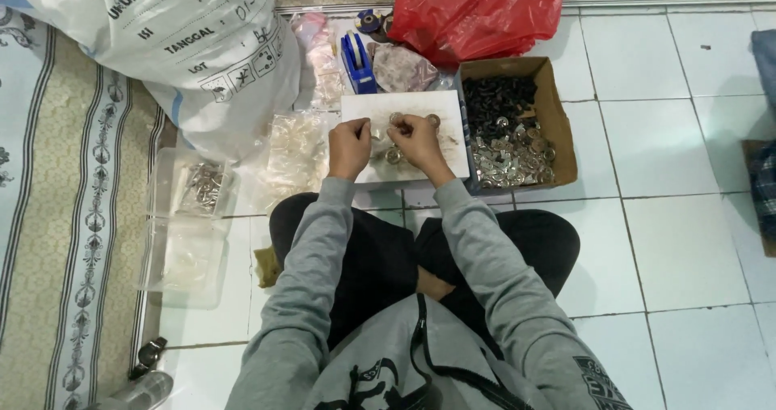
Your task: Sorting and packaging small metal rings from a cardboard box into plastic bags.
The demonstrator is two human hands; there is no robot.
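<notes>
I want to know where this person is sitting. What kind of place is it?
Probably a home floor used for small assembly work: white floor tiles, a patterned rug, and a cardboard box of little metal and black parts beside a white board.

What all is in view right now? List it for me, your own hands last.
white board: one, white, on the floor in front of the knees
small metal rings: several, silvery, on the board by the hands
cardboard box: one, brown, right of the board, holding black and silvery parts
red bag: one, red, behind the box
tape dispenser: one, blue, behind the board
large sack: one, white, upper left
clear tubs: two, transparent, left of the knees
left hand: over the board, fingers pinched
right hand: over the board, pinching a small ring
</notes>
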